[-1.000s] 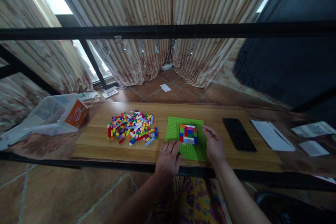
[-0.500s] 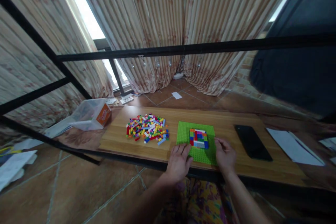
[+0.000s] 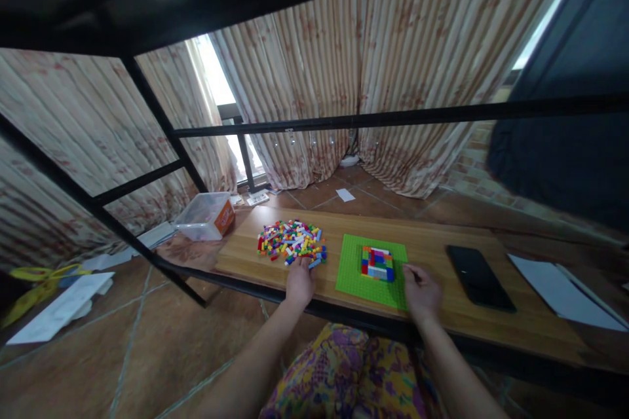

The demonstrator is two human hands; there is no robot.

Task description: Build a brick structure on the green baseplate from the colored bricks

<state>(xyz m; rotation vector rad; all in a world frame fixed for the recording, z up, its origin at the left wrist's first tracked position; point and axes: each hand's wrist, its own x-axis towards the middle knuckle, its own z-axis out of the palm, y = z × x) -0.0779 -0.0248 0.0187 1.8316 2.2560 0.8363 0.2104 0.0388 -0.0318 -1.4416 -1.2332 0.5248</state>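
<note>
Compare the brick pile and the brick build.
The brick pile is loose and scattered; the brick build is a compact, squarish block. The brick pile lies directly on the wooden tabletop; the brick build sits on the green plate. The left hand is at the brick pile's near edge; no hand touches the brick build. Both are multicoloured.
</note>
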